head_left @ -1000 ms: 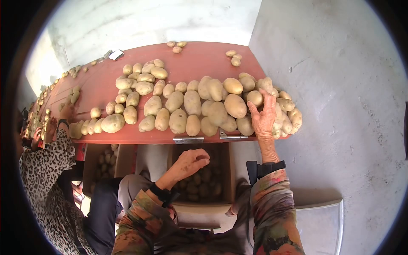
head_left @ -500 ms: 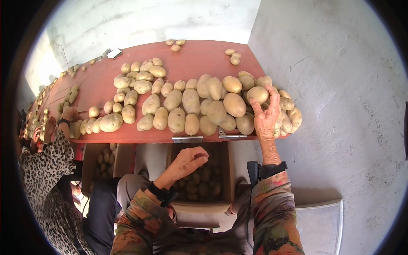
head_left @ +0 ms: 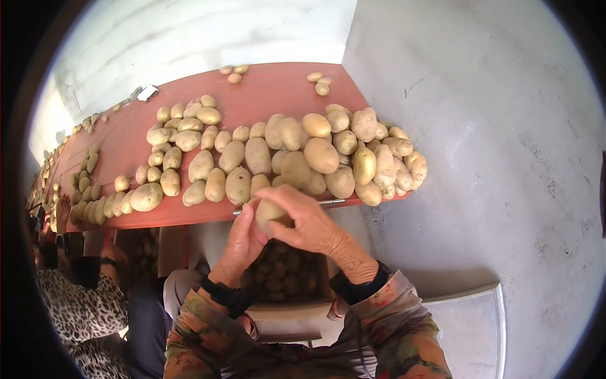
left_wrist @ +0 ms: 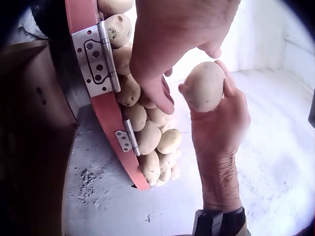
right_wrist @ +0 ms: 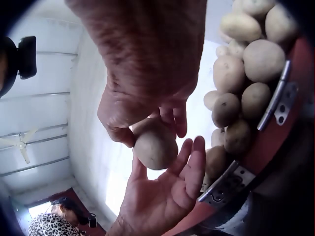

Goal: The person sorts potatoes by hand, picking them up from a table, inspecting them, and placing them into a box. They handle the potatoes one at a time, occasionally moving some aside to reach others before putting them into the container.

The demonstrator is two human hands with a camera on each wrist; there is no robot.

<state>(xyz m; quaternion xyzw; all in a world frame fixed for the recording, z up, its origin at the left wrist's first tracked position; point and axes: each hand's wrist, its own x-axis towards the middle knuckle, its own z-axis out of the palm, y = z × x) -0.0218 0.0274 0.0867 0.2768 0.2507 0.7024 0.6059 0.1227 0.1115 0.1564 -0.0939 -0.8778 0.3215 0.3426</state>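
Observation:
In front of the table's near edge, my right hand (head_left: 309, 222) grips a rounded, pale potato (head_left: 270, 215) between thumb and fingers. My left hand (head_left: 240, 245) is close beside it, palm turned toward the potato. The right wrist view shows the left hand (right_wrist: 160, 199) below the potato (right_wrist: 155, 147), its fingers extended and its thumb right at the potato's side. Seen from the left wrist, the potato (left_wrist: 204, 87) sits in the right hand (left_wrist: 221, 120), apart from the left fingers. A heap of potatoes (head_left: 322, 155) covers the near right part of the red table (head_left: 259, 88).
Below the table edge stands a cardboard box (head_left: 322, 278) with potatoes inside. Metal hinges (left_wrist: 96, 61) are fixed along the edge. A person in a leopard-print top (head_left: 82, 303) sits at the left. A grey wall (head_left: 480, 158) rises on the right.
My right hand has taken a potato from the heap's right side and brought it left and down to my left hand. The left hand has turned and risen slightly. The head view has shifted right.

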